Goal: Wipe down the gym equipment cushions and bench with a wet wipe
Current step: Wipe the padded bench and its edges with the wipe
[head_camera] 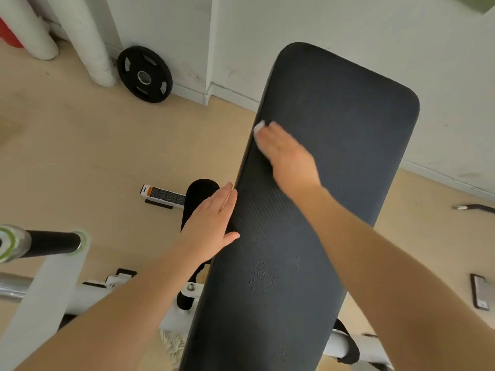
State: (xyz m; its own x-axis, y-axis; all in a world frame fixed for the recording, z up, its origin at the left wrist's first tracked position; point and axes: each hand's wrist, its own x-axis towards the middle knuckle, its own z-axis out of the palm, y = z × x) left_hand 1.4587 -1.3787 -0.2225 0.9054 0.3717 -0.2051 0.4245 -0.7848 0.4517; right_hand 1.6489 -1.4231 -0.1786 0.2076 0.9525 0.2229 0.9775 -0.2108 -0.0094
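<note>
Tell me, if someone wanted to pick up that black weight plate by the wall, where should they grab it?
Judging by its shape, through one of the cut-out slots near the rim of the weight plate. It stands on edge, leaning on the wall, so a hand would best come from above and the open room side, hooking fingers into an upper slot.

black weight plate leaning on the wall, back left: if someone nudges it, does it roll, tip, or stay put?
The black round weight plate stands on its edge against the white wall, so a sideways nudge would probably set it rolling along the beige floor. Pulled off the wall, it would likely fall flat. Its thick rim and metal hub suggest it is heavy for its size.
</note>
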